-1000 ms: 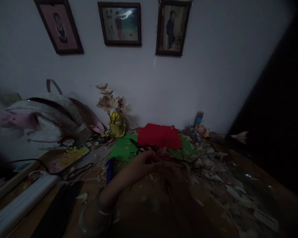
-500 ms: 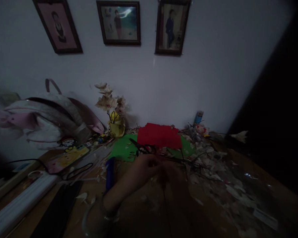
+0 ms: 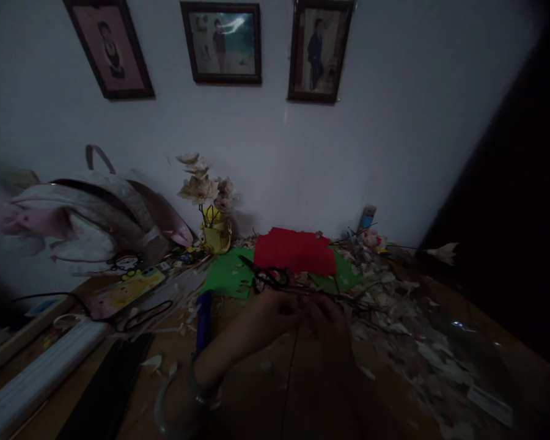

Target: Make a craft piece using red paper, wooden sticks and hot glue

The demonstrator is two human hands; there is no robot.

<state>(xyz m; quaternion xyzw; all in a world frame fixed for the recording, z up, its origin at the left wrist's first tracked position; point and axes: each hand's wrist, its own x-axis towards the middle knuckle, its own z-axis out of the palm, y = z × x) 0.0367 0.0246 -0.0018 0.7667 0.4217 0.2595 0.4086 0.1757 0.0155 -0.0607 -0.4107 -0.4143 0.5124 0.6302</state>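
In the dim light my left hand and my right hand meet fingertip to fingertip over the middle of the table. Both are closed in a pinch. From between them a thin dark stem hangs down toward me. At the fingertips there is a small reddish patch, too dark to make out. Just beyond the hands lie black-handled scissors, partly over a green sheet. A red sheet rests behind them. Left of my forearm is a blue tool-like object, its kind unclear.
Pale scraps and dark stems litter the right side. A yellow pot with dried-looking flowers stands by the wall. To the left are a light backpack, a phone case, a white bar and a black flat object.
The stem's lower end has swung from right to left. My right hand has turned, its fingers now showing more clearly beside the left. My left hand has shifted only slightly.
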